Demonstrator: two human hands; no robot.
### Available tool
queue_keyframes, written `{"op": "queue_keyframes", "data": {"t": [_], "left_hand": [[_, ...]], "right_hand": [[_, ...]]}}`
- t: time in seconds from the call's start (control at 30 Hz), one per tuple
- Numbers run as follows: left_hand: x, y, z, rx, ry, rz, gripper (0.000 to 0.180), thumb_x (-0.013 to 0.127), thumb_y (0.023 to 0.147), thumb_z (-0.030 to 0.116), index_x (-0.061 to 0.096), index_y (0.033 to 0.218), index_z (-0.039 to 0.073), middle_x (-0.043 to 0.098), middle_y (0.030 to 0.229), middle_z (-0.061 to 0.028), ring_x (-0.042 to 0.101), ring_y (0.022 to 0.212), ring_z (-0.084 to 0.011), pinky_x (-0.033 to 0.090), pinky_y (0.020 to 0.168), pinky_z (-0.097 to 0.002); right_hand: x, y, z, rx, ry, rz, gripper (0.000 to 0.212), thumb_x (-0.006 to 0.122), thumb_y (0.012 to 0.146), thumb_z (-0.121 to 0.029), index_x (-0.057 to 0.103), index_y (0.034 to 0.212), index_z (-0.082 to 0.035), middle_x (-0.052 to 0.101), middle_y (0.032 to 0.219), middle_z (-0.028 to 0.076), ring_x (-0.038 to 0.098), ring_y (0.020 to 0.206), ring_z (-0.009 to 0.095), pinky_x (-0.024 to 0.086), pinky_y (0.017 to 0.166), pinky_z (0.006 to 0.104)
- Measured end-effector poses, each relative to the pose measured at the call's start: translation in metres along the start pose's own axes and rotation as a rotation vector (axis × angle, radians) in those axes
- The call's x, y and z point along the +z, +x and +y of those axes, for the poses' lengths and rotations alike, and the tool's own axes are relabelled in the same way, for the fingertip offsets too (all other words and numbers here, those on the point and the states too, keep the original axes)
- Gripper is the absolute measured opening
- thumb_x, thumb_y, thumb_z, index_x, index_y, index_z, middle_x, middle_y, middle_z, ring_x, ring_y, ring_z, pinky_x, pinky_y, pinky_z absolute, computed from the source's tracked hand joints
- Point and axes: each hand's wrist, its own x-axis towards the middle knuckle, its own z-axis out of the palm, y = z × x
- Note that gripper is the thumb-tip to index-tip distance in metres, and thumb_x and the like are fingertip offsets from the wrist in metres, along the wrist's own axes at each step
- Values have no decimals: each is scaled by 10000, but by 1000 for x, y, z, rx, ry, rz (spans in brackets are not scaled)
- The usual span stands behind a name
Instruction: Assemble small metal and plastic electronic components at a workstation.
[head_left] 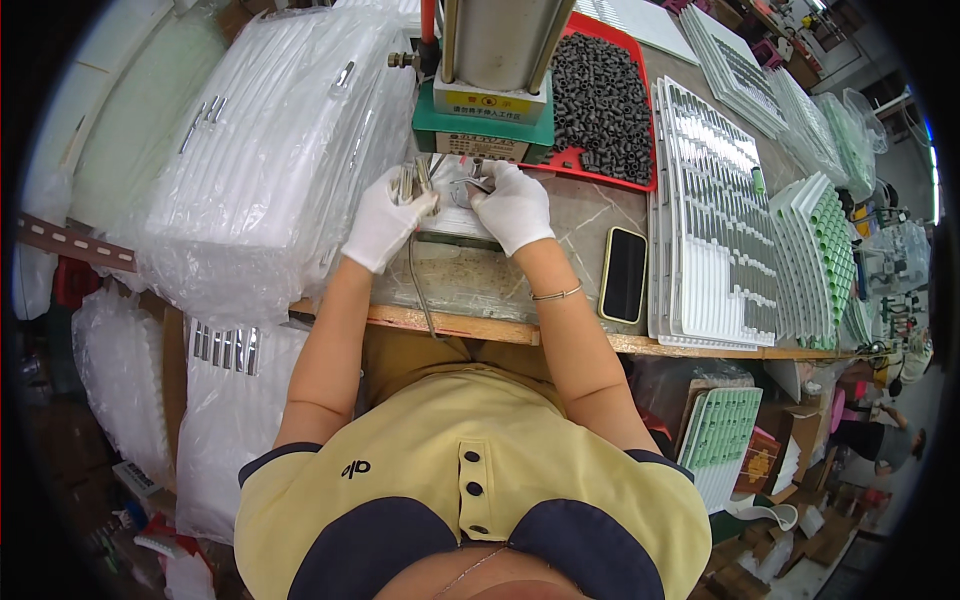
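Note:
Both my hands wear white gloves and work just under the green head of a press (pixel 484 140). Several short, shiny metal tubes (pixel 404 187) are bunched in my left hand (pixel 376 222), whose fingers are wrapped round them. My right hand (pixel 518 210) is closed on a small shiny metal piece (pixel 481 185) beside the press; its exact shape is partly hidden by the fingers. Under the hands lies a flat metal base plate (pixel 455 225). A thin grey cable (pixel 414 282) hangs from there over the table edge.
Behind my right hand is a red tray (pixel 647 120) of small black plastic parts (pixel 600 90). A phone (pixel 624 275) lies near the front edge. White ribbed trays (pixel 690 310) with metal pieces stand to the right. Plastic-wrapped white trays (pixel 250 170) fill the left.

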Motion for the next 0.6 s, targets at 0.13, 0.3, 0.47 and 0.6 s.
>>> {"op": "queue_keyframes", "data": {"t": [0.13, 0.3, 0.47, 0.6], "left_hand": [[6, -34, 11, 4, -102, -5, 320, 765, 757, 146, 602, 981, -14, 611, 774, -18, 558, 695, -70, 470, 617, -233], [14, -63, 19, -18, -39, -313, 246, 776, 739, 153, 647, 885, 2, 634, 798, -10, 550, 711, -66, 471, 655, -239], [29, -81, 48, 188, 539, -132, 242, 774, 684, 183, 634, 819, 39, 655, 780, -96, 632, 690, -177, 492, 623, -277], [27, -86, 37, 447, 704, 45, 215, 751, 665, 166, 609, 783, 55, 639, 759, -125, 637, 680, -253, 496, 593, -309]], "right_hand": [[-11, -28, 2, -30, 45, 46, 561, 723, 759, -296, 548, 1230, -47, 693, 885, 134, 668, 833, 247, 510, 753, 323], [-29, -80, 8, -107, 933, -182, 381, 684, 816, -110, 568, 1157, 13, 683, 889, 54, 628, 812, 147, 504, 724, 275], [-40, -96, -6, -39, 792, -220, 236, 637, 846, -36, 603, 1077, 0, 655, 899, 31, 583, 753, 58, 467, 654, 193], [-29, -103, -11, -68, 748, -82, 150, 646, 836, -36, 624, 980, -1, 663, 853, 39, 588, 725, 65, 478, 651, 208]]}}
